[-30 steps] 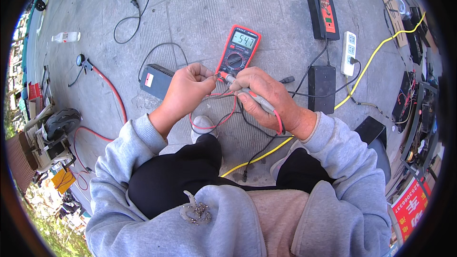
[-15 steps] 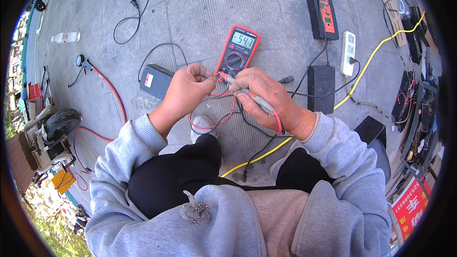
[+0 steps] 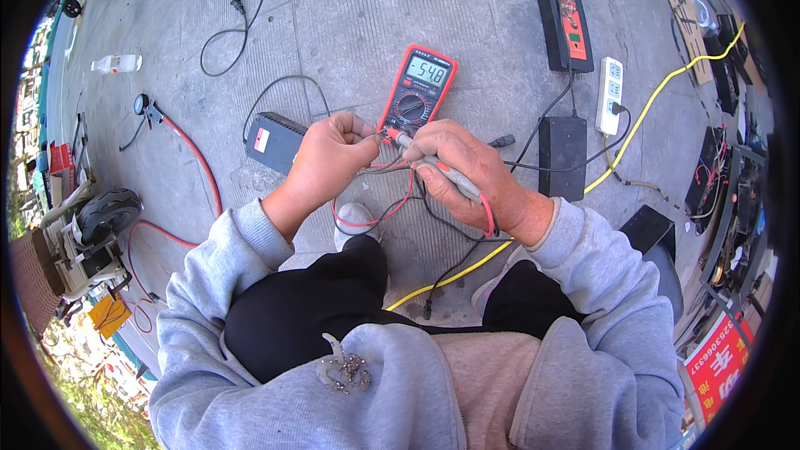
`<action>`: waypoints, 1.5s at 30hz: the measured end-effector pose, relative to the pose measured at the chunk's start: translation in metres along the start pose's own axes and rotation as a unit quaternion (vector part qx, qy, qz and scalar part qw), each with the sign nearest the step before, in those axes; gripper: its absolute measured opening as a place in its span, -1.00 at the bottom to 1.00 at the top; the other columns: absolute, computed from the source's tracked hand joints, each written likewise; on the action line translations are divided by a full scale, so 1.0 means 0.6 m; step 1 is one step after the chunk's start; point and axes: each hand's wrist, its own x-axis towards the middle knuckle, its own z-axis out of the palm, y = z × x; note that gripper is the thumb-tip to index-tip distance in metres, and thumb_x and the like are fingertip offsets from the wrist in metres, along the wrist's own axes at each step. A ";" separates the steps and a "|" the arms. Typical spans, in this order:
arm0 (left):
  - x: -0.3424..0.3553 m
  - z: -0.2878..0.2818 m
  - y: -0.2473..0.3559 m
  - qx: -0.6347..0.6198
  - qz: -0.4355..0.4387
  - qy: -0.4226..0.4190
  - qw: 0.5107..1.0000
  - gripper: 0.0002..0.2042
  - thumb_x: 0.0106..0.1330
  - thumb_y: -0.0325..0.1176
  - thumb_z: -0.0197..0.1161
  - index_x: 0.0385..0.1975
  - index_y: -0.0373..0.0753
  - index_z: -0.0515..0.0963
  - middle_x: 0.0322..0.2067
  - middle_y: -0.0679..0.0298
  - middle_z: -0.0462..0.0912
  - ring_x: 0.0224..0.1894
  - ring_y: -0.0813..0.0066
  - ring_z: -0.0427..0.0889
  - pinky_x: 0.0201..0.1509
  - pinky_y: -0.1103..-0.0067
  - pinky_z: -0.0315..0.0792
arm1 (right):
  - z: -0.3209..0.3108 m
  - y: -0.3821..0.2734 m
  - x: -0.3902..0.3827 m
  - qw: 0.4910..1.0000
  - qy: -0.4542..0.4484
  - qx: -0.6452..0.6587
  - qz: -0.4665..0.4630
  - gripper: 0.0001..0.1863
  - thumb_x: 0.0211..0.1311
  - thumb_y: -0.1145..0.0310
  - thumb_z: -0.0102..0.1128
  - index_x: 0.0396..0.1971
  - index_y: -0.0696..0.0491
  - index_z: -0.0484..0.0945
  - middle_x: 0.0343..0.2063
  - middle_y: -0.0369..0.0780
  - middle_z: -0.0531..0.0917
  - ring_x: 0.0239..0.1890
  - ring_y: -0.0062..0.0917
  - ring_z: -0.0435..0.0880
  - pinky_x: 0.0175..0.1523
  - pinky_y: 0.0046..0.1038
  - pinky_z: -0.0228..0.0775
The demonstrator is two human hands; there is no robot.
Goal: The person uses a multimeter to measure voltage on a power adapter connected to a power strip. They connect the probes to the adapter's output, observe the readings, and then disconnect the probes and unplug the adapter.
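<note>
A red-rimmed digital multimeter (image 3: 411, 105) lies on the ground just beyond my hands, its display lit with a reading. My right hand (image 3: 468, 168) is closed round a grey-handled test probe (image 3: 454, 179); red and black leads trail from below it. The probe's front end points left, at my left fingertips. My left hand (image 3: 333, 154) pinches what looks like a thin dark cable end, mostly hidden by the fingers. The red and black leads (image 3: 398, 210) loop below the hands. Beside my left hand is a black charger box (image 3: 273, 143) with a pale label.
To the right lie a black box with an orange panel (image 3: 567, 29), a plain black adapter (image 3: 562, 158) and a white power strip (image 3: 611, 96). A yellow cable (image 3: 642, 129) crosses the ground there. At left are a red air hose (image 3: 196, 154) and a plastic bottle (image 3: 117, 63).
The last digit on the multimeter's display has changed. Both hands stay nearly where they were, and the probe is still held in the right one.
</note>
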 end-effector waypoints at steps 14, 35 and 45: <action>0.000 0.002 0.001 0.007 -0.003 0.003 1.000 -0.89 0.33 -0.46 0.28 -0.33 -0.36 0.50 -0.53 0.43 0.56 -0.53 0.82 0.43 -0.50 0.76 0.27 | -0.001 -0.002 0.000 1.000 -0.009 0.002 0.009 -0.79 0.29 0.48 0.12 -0.09 0.15 0.49 -0.17 -0.13 0.58 -0.07 -0.30 0.59 0.07 -0.33 0.46; 0.001 0.002 0.003 -0.019 0.004 0.011 1.000 -0.89 0.34 -0.46 0.27 -0.32 -0.36 0.51 -0.56 0.44 0.55 -0.57 0.83 0.40 -0.54 0.77 0.23 | -0.006 0.006 -0.002 0.999 0.022 -0.024 -0.023 -0.76 0.27 0.51 0.16 -0.06 0.17 0.50 -0.17 -0.13 0.63 -0.08 -0.34 0.64 0.05 -0.36 0.49; 0.004 -0.003 0.004 -0.120 -0.010 0.051 0.991 -0.85 0.34 -0.44 0.25 -0.26 -0.40 0.50 -0.58 0.37 0.55 -0.61 0.75 0.39 -0.56 0.74 0.23 | -0.029 0.012 0.002 0.998 0.061 -0.001 0.029 -0.83 0.16 0.49 0.36 -0.25 0.15 0.61 -0.13 -0.14 0.62 -0.11 -0.43 0.66 0.00 -0.43 0.48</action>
